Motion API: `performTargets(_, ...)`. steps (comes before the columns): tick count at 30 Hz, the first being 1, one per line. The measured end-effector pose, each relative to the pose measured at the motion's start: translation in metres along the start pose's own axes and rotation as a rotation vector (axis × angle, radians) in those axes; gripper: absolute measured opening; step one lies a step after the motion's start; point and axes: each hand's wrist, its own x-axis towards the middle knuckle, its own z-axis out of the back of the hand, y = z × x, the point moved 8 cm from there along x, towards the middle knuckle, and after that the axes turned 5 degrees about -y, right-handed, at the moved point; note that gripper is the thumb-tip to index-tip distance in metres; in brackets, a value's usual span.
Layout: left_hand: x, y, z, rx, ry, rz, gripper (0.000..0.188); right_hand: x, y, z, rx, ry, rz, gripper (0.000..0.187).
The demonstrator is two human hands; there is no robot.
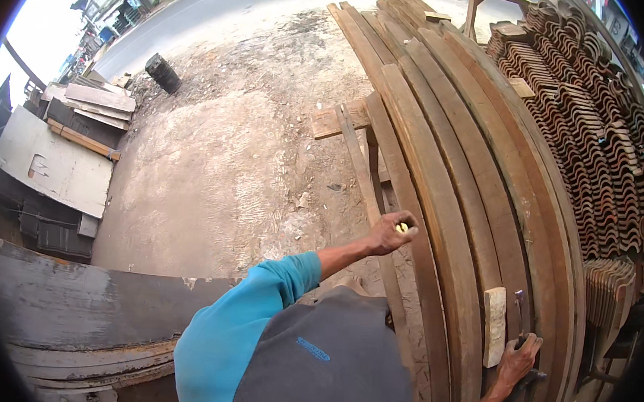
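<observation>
My left hand (387, 235) is closed around a small yellow object (402, 227), mostly hidden by the fingers, at the left edge of the long planks. Farther right and nearer to me, my right hand (520, 357) has its fingers curled round a dark-handled tool (526, 340) on the planks. The kind of tool cannot be made out. A short pale wood block (493, 326) lies just left of that hand. The long brown wooden planks (444, 157) lie side by side under and beyond the right hand.
Stacked clay roof tiles (574, 121) stand along the right. A wooden trestle (340, 122) juts out left of the planks. Scrap boards and a pale panel (60, 156) lie at the far left. A dark container (163, 73) stands on the dirt ground near the road (253, 6).
</observation>
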Motion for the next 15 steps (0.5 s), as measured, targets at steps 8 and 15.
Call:
performTargets(8, 0.015, -0.115, 0.037, 0.157, -0.076, -0.050, 0.028, -0.014, 0.102, 0.044, 0.660, 0.366, -0.136, 0.019)
performTargets(15, -0.106, -0.138, -0.105, 0.412, 0.641, -0.476, 0.032, -0.075, 0.205, -0.018, 0.617, 0.663, 0.237, 0.020)
